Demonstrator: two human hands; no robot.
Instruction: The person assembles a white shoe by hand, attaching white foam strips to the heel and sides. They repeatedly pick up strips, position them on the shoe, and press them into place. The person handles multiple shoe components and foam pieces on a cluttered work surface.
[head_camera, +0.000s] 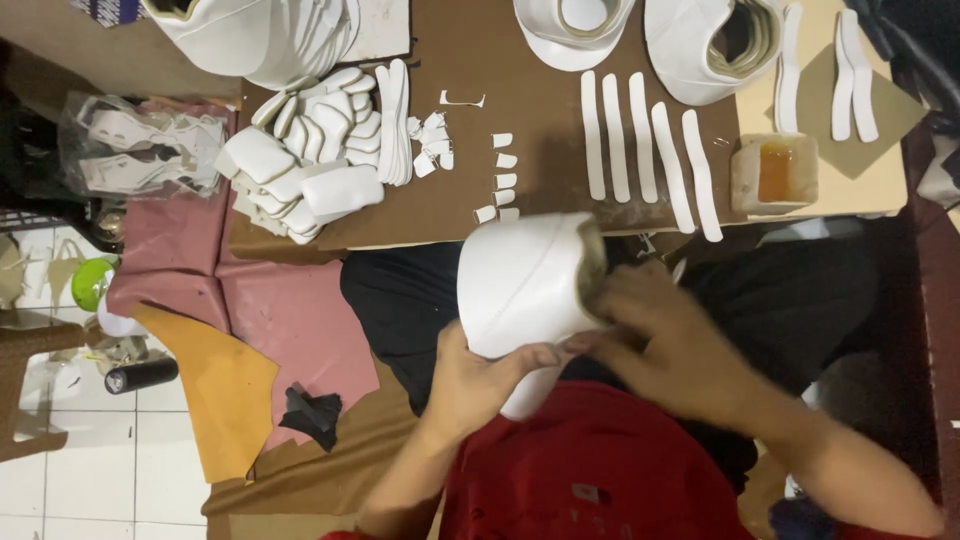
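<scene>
1. White shoe upper (525, 285), a curved shell of cut leather-like material, sits over the person's lap just below the near edge of the brown work board (500, 60), held up between both hands.
2. Left hand (475, 380) is closed around the lower end of the shell, thumb lying across its white face, fingers wrapped behind.
3. Right hand (665, 345) lies partly curled against the open end of the shell, fingertips touching the tan lining at the rim; whether it pinches that rim cannot be told, as the hand is motion-blurred.
4. Handling, as a judgement: the piece looks light and thin-walled, springy rather than rigid, with a smooth face that could slip or mark. A hold at the ends or the folded rim seems safer than pressing the domed middle, which would likely dent.
5. Edges: the board's front edge runs just above the shell, with a row of small white tabs (503, 180) near that edge and long white strips (645, 150) beside them.
6. An open glue tub (775, 170) stands at the right end of the board, close enough to be knocked by a raised elbow.
7. Room: piled white cut pieces (310, 150) crowd the left of the board; the freest space is over the lap and the pink sheet (280, 320) to the left.
</scene>
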